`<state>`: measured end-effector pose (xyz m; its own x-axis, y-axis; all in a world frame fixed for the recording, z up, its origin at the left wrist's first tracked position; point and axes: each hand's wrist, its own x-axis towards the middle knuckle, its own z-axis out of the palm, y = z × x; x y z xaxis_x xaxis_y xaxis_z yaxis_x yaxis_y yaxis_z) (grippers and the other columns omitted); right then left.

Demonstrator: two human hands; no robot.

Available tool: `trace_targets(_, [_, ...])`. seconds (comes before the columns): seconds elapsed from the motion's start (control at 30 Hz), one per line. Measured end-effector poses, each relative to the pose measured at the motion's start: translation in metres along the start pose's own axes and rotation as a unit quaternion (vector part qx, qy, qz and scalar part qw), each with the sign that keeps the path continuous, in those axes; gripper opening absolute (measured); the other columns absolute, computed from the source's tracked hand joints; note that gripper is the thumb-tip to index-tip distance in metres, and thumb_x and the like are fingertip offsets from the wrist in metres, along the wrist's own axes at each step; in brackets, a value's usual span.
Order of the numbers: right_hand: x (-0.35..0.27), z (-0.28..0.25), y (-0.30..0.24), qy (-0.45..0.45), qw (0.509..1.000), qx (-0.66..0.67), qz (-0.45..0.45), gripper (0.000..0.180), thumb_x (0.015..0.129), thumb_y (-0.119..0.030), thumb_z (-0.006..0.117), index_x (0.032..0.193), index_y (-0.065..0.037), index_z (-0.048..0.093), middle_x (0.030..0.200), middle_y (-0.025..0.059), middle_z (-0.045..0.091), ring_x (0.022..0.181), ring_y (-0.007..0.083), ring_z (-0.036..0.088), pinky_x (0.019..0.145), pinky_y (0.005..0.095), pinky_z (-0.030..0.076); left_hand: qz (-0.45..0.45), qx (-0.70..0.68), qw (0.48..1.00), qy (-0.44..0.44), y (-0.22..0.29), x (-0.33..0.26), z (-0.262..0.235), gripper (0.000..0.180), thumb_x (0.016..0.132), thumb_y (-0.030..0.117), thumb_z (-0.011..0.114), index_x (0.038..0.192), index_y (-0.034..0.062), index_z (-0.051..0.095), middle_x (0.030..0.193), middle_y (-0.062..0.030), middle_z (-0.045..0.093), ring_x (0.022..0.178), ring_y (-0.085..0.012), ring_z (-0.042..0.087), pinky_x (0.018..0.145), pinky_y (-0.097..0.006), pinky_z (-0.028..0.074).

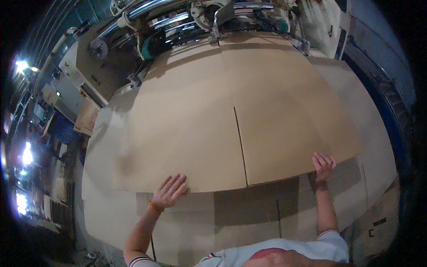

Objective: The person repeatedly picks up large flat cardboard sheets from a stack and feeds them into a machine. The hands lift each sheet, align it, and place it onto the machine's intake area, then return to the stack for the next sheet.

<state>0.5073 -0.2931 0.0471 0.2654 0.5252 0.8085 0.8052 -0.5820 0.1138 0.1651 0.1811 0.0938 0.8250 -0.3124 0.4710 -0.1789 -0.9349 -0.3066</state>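
Evidently one slotted cardboard sheet (187,115), lying before the roller machine (200,12), reaching up to it. At the edge farthest from the machine: left hand (171,190) laid flat, fingers extended, nothing clasped; right hand (324,166) at the rim, fingers bent, grip unclear. Probably light, stiffish, creases easily; best held there, either side of the slot (240,147).

From overhead, 1 head-worn fisheye looked down and forward, cardboard sheet (187,111) close at mid-frame, machine (207,11) farther, at top.
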Motion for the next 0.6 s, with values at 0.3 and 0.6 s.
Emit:
trace_targets(0.3, [0.014, 0.103, 0.070, -0.010, 0.999, 0.029, 0.034, 0.030, 0.086, -0.009, 0.055, 0.115, -0.017, 0.056, 0.127, 0.0008, 0.058, 0.114, 0.0226, 0.054, 0.100, 0.0499, 0.033, -0.104, 0.070, 0.992, -0.014, -0.017, 0.050, 0.121, 0.038, 0.089, 0.018, 0.062, 0.127, 0.0139, 0.057, 0.132, -0.0039, 0.058, 0.122, -0.0209, 0.055, 0.103, -0.039, 0.042])
trace_targets(0.6, [0.089, 0.172, 0.072, 0.007, 0.996, 0.061, 0.059, 0.028, 0.089, -0.011, 0.048, 0.115, -0.015, 0.058, 0.123, 0.0006, 0.060, 0.115, 0.0229, 0.053, 0.102, 0.0505, 0.032, -0.089, 0.080, 0.993, -0.001, -0.130, 0.095, 0.129, 0.037, 0.089, 0.016, 0.060, 0.126, 0.0119, 0.057, 0.130, -0.0058, 0.059, 0.120, -0.0219, 0.056, 0.098, -0.038, 0.046])
